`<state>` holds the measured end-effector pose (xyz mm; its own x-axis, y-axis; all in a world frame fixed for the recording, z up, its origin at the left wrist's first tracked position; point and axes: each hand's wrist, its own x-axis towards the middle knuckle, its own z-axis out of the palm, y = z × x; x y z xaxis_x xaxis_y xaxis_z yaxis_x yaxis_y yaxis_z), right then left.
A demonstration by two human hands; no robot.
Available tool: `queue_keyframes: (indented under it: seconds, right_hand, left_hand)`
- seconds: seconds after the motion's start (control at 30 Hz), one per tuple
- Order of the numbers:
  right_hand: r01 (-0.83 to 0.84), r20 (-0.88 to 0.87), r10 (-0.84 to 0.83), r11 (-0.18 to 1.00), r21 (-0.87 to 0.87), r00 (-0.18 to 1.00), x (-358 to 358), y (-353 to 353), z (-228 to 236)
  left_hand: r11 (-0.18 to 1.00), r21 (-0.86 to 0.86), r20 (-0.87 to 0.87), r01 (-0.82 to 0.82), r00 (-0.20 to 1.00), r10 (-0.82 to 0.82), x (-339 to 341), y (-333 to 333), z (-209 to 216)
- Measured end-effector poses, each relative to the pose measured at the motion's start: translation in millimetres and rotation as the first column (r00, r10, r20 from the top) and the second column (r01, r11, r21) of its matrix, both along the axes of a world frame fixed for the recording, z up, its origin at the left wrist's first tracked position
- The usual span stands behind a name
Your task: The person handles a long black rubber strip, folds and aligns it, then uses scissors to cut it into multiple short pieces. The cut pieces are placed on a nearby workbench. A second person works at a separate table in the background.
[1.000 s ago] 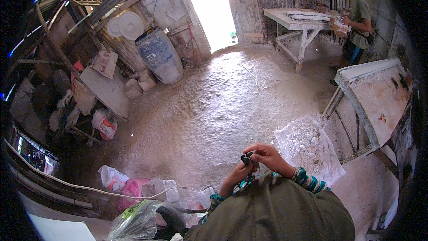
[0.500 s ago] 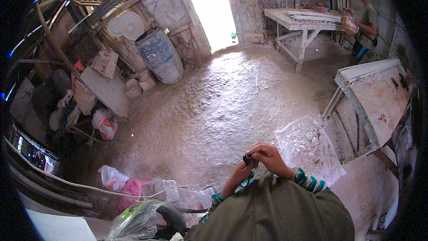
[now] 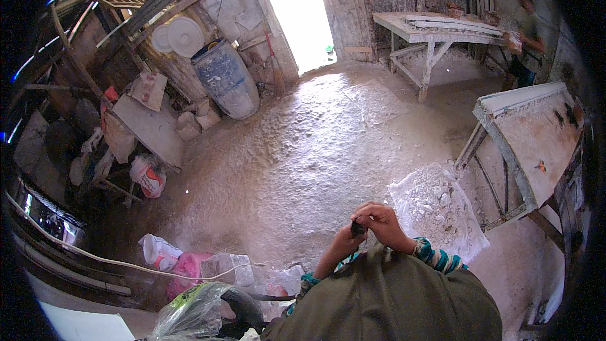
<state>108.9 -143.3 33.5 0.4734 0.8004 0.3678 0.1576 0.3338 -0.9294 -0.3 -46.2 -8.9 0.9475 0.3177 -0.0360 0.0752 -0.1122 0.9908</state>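
A small black object (image 3: 358,228), too small to tell its kind, sits between my two hands in front of my body. My left hand (image 3: 341,244) is closed around it from below. Over its top, my right hand (image 3: 380,223) pinches with bent fingers, touching both the object and the left hand. Banded teal and white cuffs (image 3: 439,256) show at my wrists, and dark olive cloth (image 3: 391,300) covers my front. To the right of my hands, a white sheet (image 3: 404,191) lies on the floor with broken pale chunks (image 3: 445,207) on it.
At right stands a slanted worktable (image 3: 531,145); a white-crusted table (image 3: 427,31) is at the back, with a person (image 3: 529,31) beside it. A blue barrel (image 3: 227,79) leans near the bright doorway. Plastic bags (image 3: 199,309) and a pale cable (image 3: 126,261) are at lower left.
My fingers have shifted a little around the black object, and less of it sticks out at the top. At the back table, the person has moved right, into shadow.
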Motion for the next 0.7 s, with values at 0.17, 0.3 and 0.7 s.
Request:
queue_keyframes:
  seconds: [0.17, 0.3, 0.7]
  right_hand:
    - [0.040, 0.091, -0.038, 0.999, -0.013, 0.995, 0, -1, -1]
    - [-0.002, 0.047, 0.002, 1.000, -0.002, 0.999, 1, -1, 1]
    - [-0.219, -0.046, 0.218, 0.975, -0.032, 0.975, 4, -3, -4]
  left_hand:
    - [0.999, 0.018, 0.032, -0.039, 0.999, 0.039, 3, -2, 5]
    - [0.999, -0.015, 0.120, -0.048, 0.992, 0.049, 5, -3, -1]
    - [0.976, 0.082, 0.068, -0.203, 0.978, 0.197, 4, -3, 2]
